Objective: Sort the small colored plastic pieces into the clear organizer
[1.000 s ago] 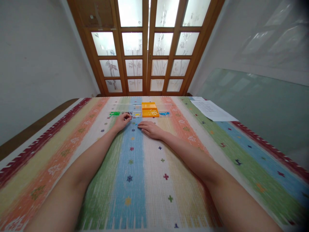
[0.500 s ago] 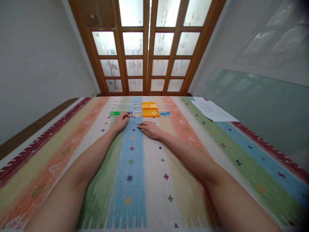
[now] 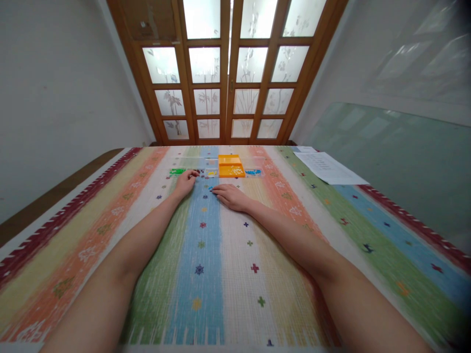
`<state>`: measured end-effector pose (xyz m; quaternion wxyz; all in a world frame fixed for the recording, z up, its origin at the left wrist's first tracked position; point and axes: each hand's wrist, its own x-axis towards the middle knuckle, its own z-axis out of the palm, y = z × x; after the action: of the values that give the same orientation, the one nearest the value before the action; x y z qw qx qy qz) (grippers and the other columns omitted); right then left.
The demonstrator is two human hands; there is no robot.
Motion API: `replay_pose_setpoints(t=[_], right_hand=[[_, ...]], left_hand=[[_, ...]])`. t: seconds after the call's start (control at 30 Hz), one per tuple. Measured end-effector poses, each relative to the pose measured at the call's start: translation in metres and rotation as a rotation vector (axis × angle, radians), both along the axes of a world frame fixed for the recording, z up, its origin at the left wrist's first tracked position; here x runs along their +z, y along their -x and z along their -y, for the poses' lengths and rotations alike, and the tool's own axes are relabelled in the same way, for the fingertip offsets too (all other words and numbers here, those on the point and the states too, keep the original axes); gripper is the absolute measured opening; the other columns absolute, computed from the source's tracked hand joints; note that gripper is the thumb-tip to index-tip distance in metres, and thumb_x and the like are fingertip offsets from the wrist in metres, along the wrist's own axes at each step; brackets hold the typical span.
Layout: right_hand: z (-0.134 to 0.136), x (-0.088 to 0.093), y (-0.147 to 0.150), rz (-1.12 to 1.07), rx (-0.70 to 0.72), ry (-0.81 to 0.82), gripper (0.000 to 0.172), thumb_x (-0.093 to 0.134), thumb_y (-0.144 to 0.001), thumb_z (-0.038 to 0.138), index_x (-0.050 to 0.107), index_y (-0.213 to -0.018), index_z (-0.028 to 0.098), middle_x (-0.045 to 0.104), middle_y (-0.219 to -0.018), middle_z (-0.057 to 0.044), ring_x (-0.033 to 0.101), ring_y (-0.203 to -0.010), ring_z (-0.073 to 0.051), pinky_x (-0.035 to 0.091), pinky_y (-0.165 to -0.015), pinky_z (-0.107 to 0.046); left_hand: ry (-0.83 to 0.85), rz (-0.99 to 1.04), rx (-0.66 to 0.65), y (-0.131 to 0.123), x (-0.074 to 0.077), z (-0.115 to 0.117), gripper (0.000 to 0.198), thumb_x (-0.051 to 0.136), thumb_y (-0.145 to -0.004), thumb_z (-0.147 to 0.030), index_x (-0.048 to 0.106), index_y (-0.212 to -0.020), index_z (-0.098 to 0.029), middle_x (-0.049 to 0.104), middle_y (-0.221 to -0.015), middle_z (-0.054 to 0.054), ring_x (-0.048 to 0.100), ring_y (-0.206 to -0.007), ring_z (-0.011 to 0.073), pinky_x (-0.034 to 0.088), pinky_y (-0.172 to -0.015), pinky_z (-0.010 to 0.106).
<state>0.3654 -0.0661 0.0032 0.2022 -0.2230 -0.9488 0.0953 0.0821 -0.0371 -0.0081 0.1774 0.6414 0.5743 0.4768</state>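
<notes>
My left hand (image 3: 186,182) rests at the front edge of a clear plastic box of small dark pieces (image 3: 199,172). Its fingers are curled together; whatever is between them is too small to make out. Lower and to the right, my right hand (image 3: 231,196) lies low over the cloth, fingers stretched out to the left. A few tiny blue pieces (image 3: 210,189) lie at its fingertips. Behind the hands stand an open orange box (image 3: 231,171) with small pale pieces and clear boxes with green pieces (image 3: 177,172), yellow pieces (image 3: 211,173) and blue pieces (image 3: 253,172).
A striped tablecloth (image 3: 239,255) with printed motifs covers the table. White paper sheets (image 3: 329,168) lie at the far right. Beyond the table's far edge are wooden doors with glass panes (image 3: 227,73). A pale glass panel (image 3: 397,147) leans along the right wall.
The whole view has shifted slightly. Both hands keep nearly the same places, with only small finger movement at most.
</notes>
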Motion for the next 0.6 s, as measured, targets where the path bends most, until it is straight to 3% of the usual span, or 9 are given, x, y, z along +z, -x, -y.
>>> replay_pose_setpoints(t=[0.3,0.6], right_hand=[[0.002,0.003,0.0,-0.016,-0.007,0.018,0.039,0.047,-0.107,0.028,0.064,-0.142,0.025,0.064,-0.142,-0.011,0.057,-0.133,-0.025,0.041,-0.115,-0.048],[0.003,0.005,0.0,-0.038,-0.016,0.004,0.039,0.044,-0.108,0.029,0.065,-0.141,0.023,0.065,-0.14,-0.011,0.057,-0.131,-0.025,0.042,-0.114,-0.047]], left_hand=[[-0.006,0.022,0.012,0.007,-0.008,-0.007,0.044,0.05,-0.078,-0.01,0.076,-0.112,-0.017,0.075,-0.117,0.008,0.067,-0.097,0.0208,0.055,-0.097,0.04],[0.002,-0.022,-0.088,0.009,-0.013,-0.014,0.053,0.053,-0.08,-0.01,0.069,-0.13,-0.018,0.069,-0.133,0.009,0.063,-0.12,0.0239,0.054,-0.103,0.041]])
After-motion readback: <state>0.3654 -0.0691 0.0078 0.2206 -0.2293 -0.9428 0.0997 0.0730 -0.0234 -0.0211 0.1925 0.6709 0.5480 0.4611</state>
